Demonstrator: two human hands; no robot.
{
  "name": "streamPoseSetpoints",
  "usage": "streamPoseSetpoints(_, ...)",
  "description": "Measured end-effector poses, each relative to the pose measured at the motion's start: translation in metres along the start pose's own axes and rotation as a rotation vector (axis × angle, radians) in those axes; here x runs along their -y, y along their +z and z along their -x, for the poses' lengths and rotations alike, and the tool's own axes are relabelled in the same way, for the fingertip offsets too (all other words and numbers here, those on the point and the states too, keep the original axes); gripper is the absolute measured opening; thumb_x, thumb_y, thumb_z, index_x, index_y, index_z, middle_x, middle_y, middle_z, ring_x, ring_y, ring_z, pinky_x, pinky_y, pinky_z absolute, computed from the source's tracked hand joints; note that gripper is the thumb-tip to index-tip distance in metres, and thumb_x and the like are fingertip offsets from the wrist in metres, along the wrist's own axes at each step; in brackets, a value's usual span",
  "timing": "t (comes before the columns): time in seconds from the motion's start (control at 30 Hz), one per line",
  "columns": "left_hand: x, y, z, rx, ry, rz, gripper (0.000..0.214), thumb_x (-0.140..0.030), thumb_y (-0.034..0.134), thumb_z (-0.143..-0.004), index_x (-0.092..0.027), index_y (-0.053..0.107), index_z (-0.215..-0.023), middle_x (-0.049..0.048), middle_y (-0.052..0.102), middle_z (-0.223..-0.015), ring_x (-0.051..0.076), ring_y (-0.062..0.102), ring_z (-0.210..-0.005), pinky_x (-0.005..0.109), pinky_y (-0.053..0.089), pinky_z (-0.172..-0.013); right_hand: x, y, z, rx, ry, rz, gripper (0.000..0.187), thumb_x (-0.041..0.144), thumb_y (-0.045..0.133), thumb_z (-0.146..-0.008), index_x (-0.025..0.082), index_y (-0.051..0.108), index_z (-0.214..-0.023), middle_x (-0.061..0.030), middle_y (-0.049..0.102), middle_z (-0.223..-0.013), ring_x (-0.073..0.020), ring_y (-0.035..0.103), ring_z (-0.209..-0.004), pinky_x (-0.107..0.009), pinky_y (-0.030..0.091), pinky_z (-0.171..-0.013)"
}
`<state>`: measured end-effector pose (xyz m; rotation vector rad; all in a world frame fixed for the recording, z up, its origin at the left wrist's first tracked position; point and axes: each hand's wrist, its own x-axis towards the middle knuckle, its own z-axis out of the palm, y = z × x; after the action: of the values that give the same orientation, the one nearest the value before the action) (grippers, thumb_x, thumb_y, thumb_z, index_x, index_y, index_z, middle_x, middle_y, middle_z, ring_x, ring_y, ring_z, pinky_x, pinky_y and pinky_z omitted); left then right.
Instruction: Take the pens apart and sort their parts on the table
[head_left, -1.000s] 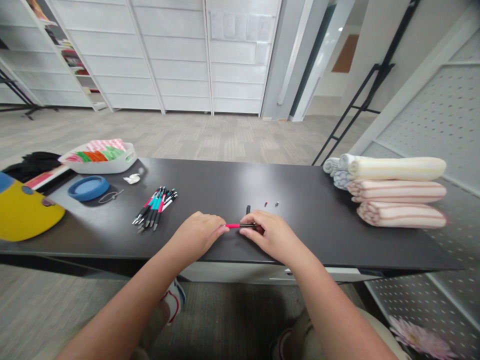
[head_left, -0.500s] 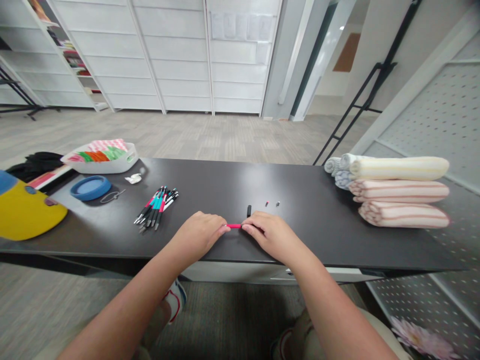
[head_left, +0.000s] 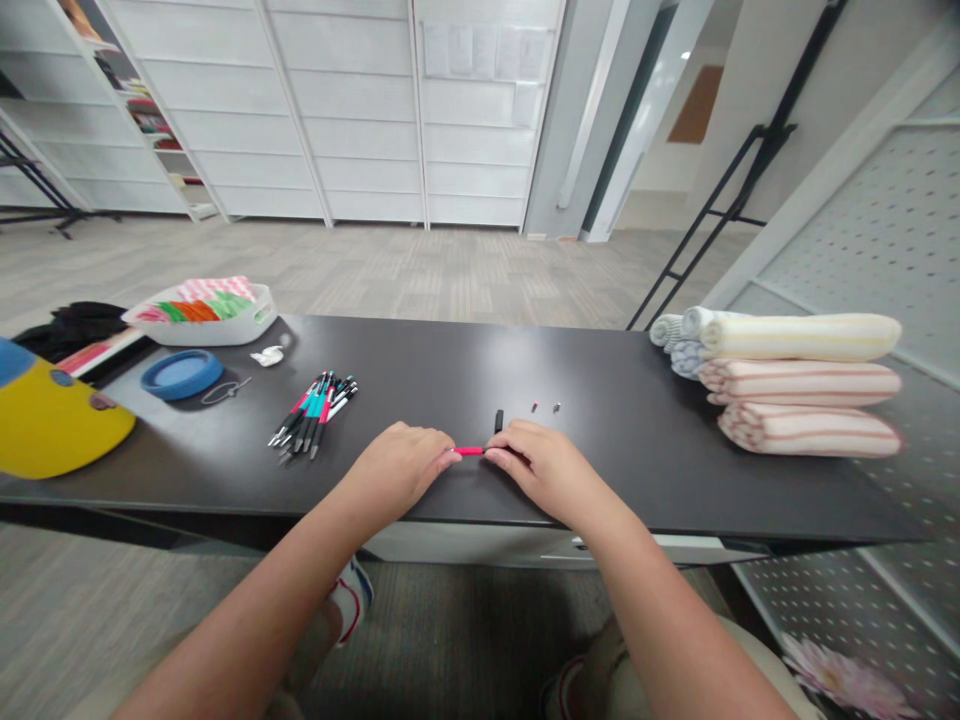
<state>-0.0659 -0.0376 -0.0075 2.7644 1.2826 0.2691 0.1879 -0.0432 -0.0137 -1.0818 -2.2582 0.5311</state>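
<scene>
Because the left hand [head_left: 394, 468] and the right hand [head_left: 547, 470] stand closer together than in the earlier view, only the pink pen barrel [head_left: 469, 451] shows between them now; the dark end seen before at the right hand no longer shows. Both hands are almost closed, and their fingertips hold the barrel from its two ends. It lies level, near the front edge of the dark tabletop [head_left: 675, 480].

Just behind the right hand is one short black piece [head_left: 499, 421]. Further right are two tiny parts, one red part [head_left: 534, 407] and one grey part [head_left: 556, 407], a little apart from each other. Left of the hands lies one bundle of pens [head_left: 311, 413], about seven or eight, but the exact number cannot be counted. Further left are one white tray [head_left: 199, 335] holding colourful cloths and one round blue lid [head_left: 181, 375]. At the right end, three long folded towels [head_left: 799, 338] are stacked, with three small rolled cloths [head_left: 675, 335] beside them.
</scene>
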Motion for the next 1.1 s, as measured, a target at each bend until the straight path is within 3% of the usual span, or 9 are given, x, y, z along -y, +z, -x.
streamPoseSetpoints(0.27, 0.005, 0.004, 0.0, 0.024, -0.001, 0.011, 0.044, -0.041, 0.03, -0.112, -0.02, 0.068, -0.108, 0.005, 0.075, -0.101, 0.023, 0.069, -0.096, 0.036, 0.042, -0.083, -0.004, 0.0, 0.001, -0.064, -0.056, -0.064, 0.008, 0.022, 0.064, -0.1, 0.024, 0.07, -0.106, -0.0032, 0.07, -0.1, -0.0182, 0.065, -0.095, -0.03, 0.049, -0.086)
streamPoseSetpoints(0.43, 0.005, 0.004, 0.001, 0.019, 0.005, 0.017, 0.045, -0.04, 0.028, -0.112, -0.02, 0.068, -0.108, 0.0053, 0.074, -0.101, 0.023, 0.068, -0.096, 0.036, 0.041, -0.083, 0.0, -0.001, 0.001, -0.047, 0.005, -0.03, 0.01, 0.027, 0.069, -0.098, 0.023, 0.069, -0.107, -0.0028, 0.07, -0.101, -0.017, 0.064, -0.089, -0.029, 0.049, -0.08)
streamPoseSetpoints(0.53, 0.005, 0.004, 0.001, 0.016, 0.01, 0.01, 0.045, -0.04, 0.028, -0.112, -0.02, 0.068, -0.108, 0.0055, 0.074, -0.101, 0.023, 0.068, -0.096, 0.036, 0.042, -0.084, 0.003, -0.001, 0.001, 0.009, 0.025, 0.006, 0.017, 0.032, 0.06, -0.103, 0.024, 0.07, -0.113, -0.0033, 0.072, -0.101, -0.0173, 0.066, -0.089, -0.03, 0.049, -0.081)
streamPoseSetpoints(0.63, 0.004, 0.005, 0.0, 0.014, 0.015, 0.006, 0.046, -0.042, 0.028, -0.112, -0.02, 0.068, -0.108, 0.0057, 0.074, -0.1, 0.023, 0.068, -0.095, 0.036, 0.042, -0.084, 0.003, -0.001, 0.001, 0.03, 0.013, 0.019, 0.021, 0.03, 0.053, -0.107, 0.023, 0.072, -0.104, -0.0029, 0.071, -0.095, -0.0171, 0.065, -0.088, -0.03, 0.048, -0.08)
streamPoseSetpoints(0.9, 0.007, 0.003, 0.0, 0.006, 0.007, 0.09, 0.044, -0.039, 0.027, -0.112, -0.021, 0.067, -0.105, 0.0045, 0.074, -0.1, 0.023, 0.067, -0.093, 0.036, 0.042, -0.083, -0.003, -0.001, 0.002, -0.067, -0.042, -0.038, 0.005, 0.024, 0.065, -0.099, 0.024, 0.068, -0.103, -0.0028, 0.07, -0.099, -0.0182, 0.064, -0.092, -0.03, 0.048, -0.082)
streamPoseSetpoints(1.1, 0.015, 0.0, 0.004, -0.038, -0.077, 0.197, 0.042, -0.038, 0.029, -0.111, -0.021, 0.065, -0.098, 0.0031, 0.073, -0.094, 0.022, 0.065, -0.088, 0.035, 0.041, -0.083, -0.004, -0.004, 0.003, -0.145, 0.037, 0.003, 0.004, 0.026, 0.062, -0.101, 0.023, 0.064, -0.102, -0.0031, 0.067, -0.098, -0.0187, 0.061, -0.087, -0.032, 0.047, -0.083)
